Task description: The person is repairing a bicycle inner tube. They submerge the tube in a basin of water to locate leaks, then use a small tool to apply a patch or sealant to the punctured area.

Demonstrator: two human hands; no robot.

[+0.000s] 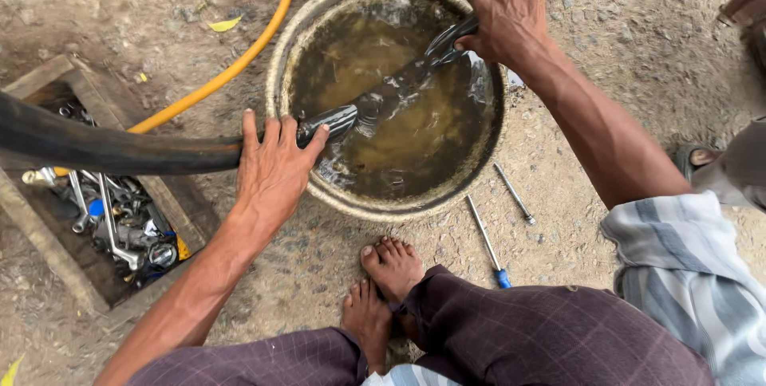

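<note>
Seen from the head camera: black rubber inner tube (pixel 120 149) stretched across a round basin (pixel 279 75) of murky brown water, its middle pressed under the surface, left hand (pixel 275 167) clamped over it at the near rim and right hand (pixel 504 13), ringed, closed on it at the far rim. Around the basin on the dirt: yellow hose (pixel 239 55), wooden box of wrenches (pixel 112 218), two screwdrivers (pixel 488 244), bare feet (pixel 383 290).
</note>
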